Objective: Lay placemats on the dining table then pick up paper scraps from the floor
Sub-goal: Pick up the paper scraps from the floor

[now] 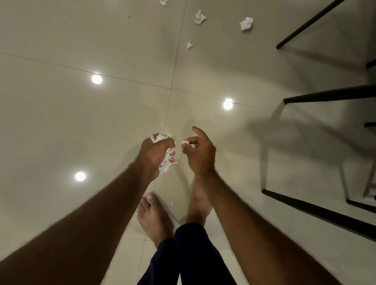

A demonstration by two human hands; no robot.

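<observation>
Scraps fill the clenched left hand point(156, 151); right hand point(198, 151) pinches one, with four crumpled scraps point(246, 23) lying beyond the hands and a tiny bit point(173, 202) below them.

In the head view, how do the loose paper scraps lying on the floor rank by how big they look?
Largest to smallest:
1. Scrap by the chair leg
2. Top-middle scrap, nearly alike
3. Scrap below it
4. Fleck between the feet
The far ones may really be bigger.

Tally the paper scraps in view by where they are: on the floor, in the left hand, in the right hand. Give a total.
Loose scraps on the floor: 5, four ahead and one tiny bit by the feet
Bunch of scraps in the left hand: 1 bunch, pieces inside uncountable
Scrap pinched in the right hand: 1
Total: 7
</observation>
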